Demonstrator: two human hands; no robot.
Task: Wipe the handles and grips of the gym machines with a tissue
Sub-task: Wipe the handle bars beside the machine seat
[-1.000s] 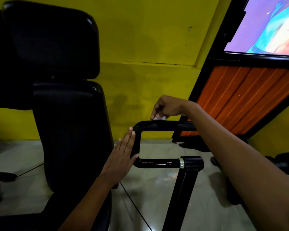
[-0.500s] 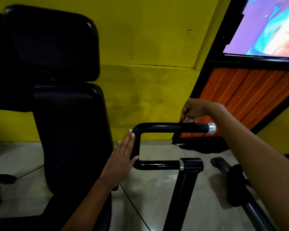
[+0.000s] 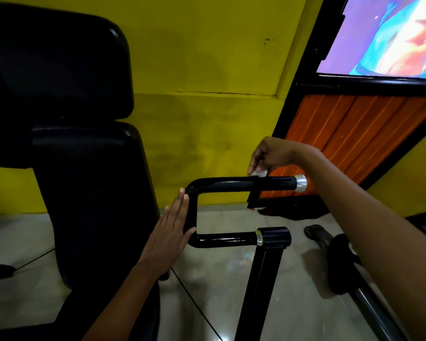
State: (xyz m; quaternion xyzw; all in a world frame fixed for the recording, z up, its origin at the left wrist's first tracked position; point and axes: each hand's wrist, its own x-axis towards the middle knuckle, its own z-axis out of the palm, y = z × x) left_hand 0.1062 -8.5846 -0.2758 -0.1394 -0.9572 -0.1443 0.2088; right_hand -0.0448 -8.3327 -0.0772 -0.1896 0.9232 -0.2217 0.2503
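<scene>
A small white tissue (image 3: 259,173) sits on top of the upper bar of a black U-shaped handle (image 3: 231,184), roughly where the bare tube gives way to the darker grip sleeve that ends in a silver cap (image 3: 300,183). The right hand (image 3: 271,156) comes down on it from above, fingers curled and bunched, pinching the tissue between fingertips and thumb and pressing it against the bar (only a scrap of white shows beneath the fingers).

The left hand (image 3: 169,232) is flat and spread loose, fingers straight and together, their tips pointing up along the vertical bend of the handle. Palm and fingers lie against the outer side of that bend, with the thumb touching the lower corner; it holds nothing.

The handle's lower bar runs right into a black collar (image 3: 274,236) atop a slanted black post (image 3: 260,291). To the left stands the machine's black padded seat back (image 3: 89,193) with a headrest pad (image 3: 57,62) above it. Behind is a yellow wall (image 3: 207,70), to the right an orange slatted panel (image 3: 354,139) under a bright screen (image 3: 391,33). A thin cable (image 3: 194,301) crosses the glossy floor (image 3: 221,279).
</scene>
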